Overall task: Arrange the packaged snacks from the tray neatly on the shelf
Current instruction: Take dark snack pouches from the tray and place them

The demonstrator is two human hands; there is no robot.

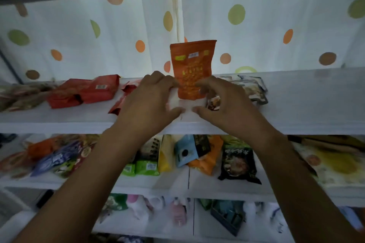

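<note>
An orange stand-up snack pouch (192,65) with yellow print stands upright on the white top shelf (296,104). My left hand (150,100) touches its lower left edge with the fingertips. My right hand (223,102) touches its lower right edge, fingers curled, and a small dark snack packet (213,103) shows under that hand's fingers. Whether the right hand grips that small packet is unclear. Both forearms reach up from below. No tray is in view.
Red packets (85,92) and a brownish pack (19,94) lie left on the top shelf; a clear pack (254,89) lies right. Behind hangs a dotted curtain (256,31). The shelf below holds several packs, including a black one (239,162) and a blue one (185,152).
</note>
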